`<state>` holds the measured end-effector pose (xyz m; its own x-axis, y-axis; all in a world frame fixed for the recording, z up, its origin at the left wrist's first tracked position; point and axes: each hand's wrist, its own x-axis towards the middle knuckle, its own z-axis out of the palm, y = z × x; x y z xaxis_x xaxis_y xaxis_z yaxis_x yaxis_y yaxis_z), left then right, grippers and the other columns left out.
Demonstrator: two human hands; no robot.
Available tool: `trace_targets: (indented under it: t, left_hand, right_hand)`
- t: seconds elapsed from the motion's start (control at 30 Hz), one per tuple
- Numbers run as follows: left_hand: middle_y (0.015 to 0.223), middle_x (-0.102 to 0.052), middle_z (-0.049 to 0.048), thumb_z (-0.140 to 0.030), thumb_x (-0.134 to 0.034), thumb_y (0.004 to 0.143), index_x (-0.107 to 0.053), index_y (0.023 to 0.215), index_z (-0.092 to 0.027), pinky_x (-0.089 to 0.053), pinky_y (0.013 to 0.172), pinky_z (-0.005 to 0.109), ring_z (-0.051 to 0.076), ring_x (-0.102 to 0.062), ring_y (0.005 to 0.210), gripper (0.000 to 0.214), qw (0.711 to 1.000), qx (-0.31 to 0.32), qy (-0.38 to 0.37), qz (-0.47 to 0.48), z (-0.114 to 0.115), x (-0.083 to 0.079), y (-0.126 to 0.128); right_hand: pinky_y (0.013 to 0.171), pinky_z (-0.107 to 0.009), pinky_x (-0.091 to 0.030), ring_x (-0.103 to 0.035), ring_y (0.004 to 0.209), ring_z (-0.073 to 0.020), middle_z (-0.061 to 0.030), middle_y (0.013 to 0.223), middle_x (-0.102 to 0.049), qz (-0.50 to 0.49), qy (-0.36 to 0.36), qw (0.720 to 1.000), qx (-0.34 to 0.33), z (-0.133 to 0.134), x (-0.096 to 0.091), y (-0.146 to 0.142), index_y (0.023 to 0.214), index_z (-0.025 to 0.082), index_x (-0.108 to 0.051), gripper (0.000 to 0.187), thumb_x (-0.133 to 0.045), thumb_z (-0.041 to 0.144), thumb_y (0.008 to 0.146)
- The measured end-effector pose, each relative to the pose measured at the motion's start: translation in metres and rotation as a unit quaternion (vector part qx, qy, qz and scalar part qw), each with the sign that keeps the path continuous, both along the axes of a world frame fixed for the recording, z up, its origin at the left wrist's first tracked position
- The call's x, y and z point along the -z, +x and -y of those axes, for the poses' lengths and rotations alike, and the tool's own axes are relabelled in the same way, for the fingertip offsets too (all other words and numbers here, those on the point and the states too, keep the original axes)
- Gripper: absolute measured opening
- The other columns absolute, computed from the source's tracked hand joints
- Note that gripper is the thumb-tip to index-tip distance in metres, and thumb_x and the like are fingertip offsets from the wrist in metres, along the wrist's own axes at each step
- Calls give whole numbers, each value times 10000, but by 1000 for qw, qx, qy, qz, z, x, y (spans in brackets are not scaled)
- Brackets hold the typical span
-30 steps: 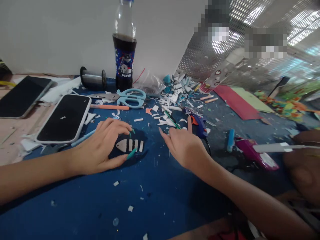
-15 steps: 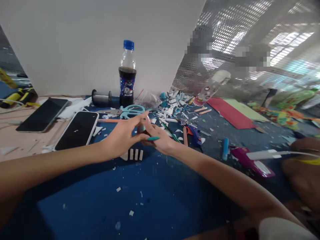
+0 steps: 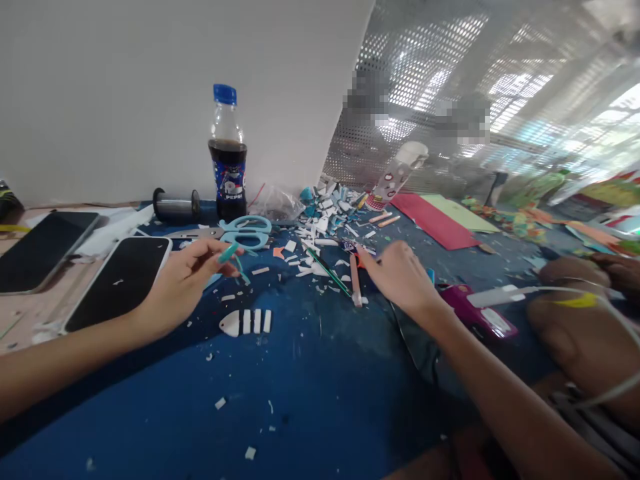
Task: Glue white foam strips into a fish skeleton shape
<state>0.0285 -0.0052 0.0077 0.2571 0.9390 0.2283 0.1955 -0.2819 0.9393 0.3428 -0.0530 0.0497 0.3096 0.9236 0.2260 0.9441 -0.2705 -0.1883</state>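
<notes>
My left hand (image 3: 183, 280) pinches a small teal strip (image 3: 229, 252) between thumb and fingertips, above the table beside the white-edged phone. A thin teal piece hangs just below those fingertips. My right hand (image 3: 403, 277) is closed over the glue gun (image 3: 359, 259); only its orange part and tip show past my thumb, and most of its body is hidden. Between my hands lies a row of white cut pieces (image 3: 257, 321): a rounded, pointed one with a small hole, then several short bars. A green pencil-like stick (image 3: 327, 270) and a pinkish stick (image 3: 355, 281) rest left of my right hand.
Light-blue scissors (image 3: 245, 232), a spool (image 3: 176, 205) and a cola bottle (image 3: 228, 167) stand along the white panel. A heap of scraps (image 3: 327, 210) lies behind. Two phones (image 3: 120, 283) are at left. A purple object (image 3: 477, 313) and another person's arm (image 3: 565, 313) are at right.
My hands were together in the middle and are now apart. The left has moved left with the teal strip; the right has moved right onto the glue gun. The view has turned right.
</notes>
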Motion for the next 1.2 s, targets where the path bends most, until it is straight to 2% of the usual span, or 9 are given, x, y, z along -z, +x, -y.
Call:
trace_targets:
  t: [0.13,0.27,0.37,0.57,0.7,0.87,1.0,1.1,1.2]
  left_hand:
    - [990,-740,72,-553,-656,801,-607,989,-220,-585,847,368,210,-723,873,386,996,-20,-88,25,-5,6,-4]
    - [1049,-737,68,-526,-712,758,-597,1076,-243,-579,862,372,242,-706,993,442,995,-3,-99,10,-7,6,-4]
    - [1143,-692,84,-519,-657,801,-637,1067,-242,-571,889,407,260,-656,1086,385,999,-3,-43,-17,-5,3,-6]
    - [1118,-663,76,-413,-679,792,-692,1071,-237,-533,931,473,252,-626,1063,329,999,-11,-20,-24,0,0,-7]
    - [1027,-705,48,-319,-759,715,-704,1006,-214,-560,883,391,192,-663,913,314,996,-10,-55,69,3,4,-4]
    - [969,-726,36,-260,-784,671,-710,975,-208,-576,800,319,154,-655,840,318,992,-20,-71,100,6,5,-2]
    - [1056,-725,59,-249,-769,683,-697,967,-189,-578,777,300,141,-640,841,300,992,-12,-78,101,9,3,-2]
    - [1047,-721,62,-258,-767,680,-686,974,-181,-583,756,302,146,-645,839,315,991,-17,-88,103,9,5,-2]
    - [1008,-721,57,-277,-772,673,-677,979,-181,-588,763,306,164,-655,874,334,990,-15,-98,104,8,7,-2]
  right_hand:
    - [881,-550,-438,-547,1120,-497,-416,1109,-563,7,-107,988,114,-8,16,21,1175,-125,-496,799,-500,602,845]
    - [843,-477,-476,-622,1068,-453,-399,1089,-603,-15,-154,980,126,-12,21,14,1266,-149,-414,806,-435,568,898]
    - [813,-462,-483,-640,1046,-452,-398,1059,-621,-22,-157,978,136,-11,19,11,1250,-161,-430,743,-385,508,931]
    - [820,-428,-477,-640,1060,-431,-326,1005,-676,-34,-143,978,146,-11,9,18,949,19,-678,551,-399,493,920]
    - [668,-364,-508,-706,690,-306,-146,595,-667,-103,-138,978,113,-8,-2,12,743,138,-648,550,-361,574,918]
    - [477,-324,-453,-561,413,-200,-7,462,-561,-181,-48,981,46,2,-6,-24,839,185,-538,454,-559,634,782]
    - [521,-339,-439,-600,586,-242,-63,642,-623,-108,41,993,15,-2,-9,-46,823,197,-538,498,-678,649,667]
    - [626,-382,-465,-636,787,-309,-148,868,-667,-54,101,993,35,-15,-8,-41,977,152,-559,524,-673,591,715]
    - [667,-400,-482,-650,837,-324,-170,925,-675,-112,142,981,68,-27,-1,-25,1029,127,-570,508,-701,513,726]
